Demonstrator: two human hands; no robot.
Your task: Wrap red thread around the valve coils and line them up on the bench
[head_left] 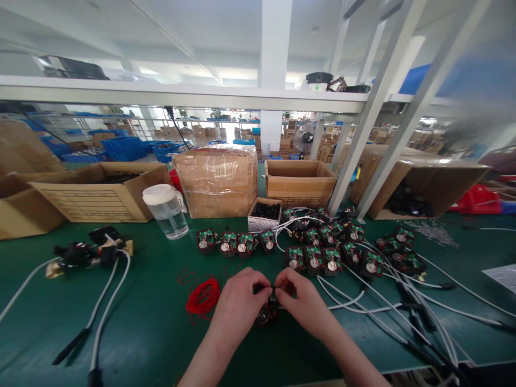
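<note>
Both my hands meet over the green table near its front edge. My left hand [242,298] and my right hand [300,295] pinch a small black part [266,313] between their fingertips; its lower end shows below them. Just left of my left hand lies a coil of red wire [202,297]. Behind my hands runs a row of small black modules with green circuit boards [237,242], and more of them [330,252] cluster to the right with white cables [363,301] attached.
A clear lidded jug [167,211] stands behind on the left. Cardboard boxes [217,180] line the back; a small white box of black parts [264,214] sits in front of them. Black connectors with white cables [91,252] lie at left. Slanted metal posts [363,140] rise at right.
</note>
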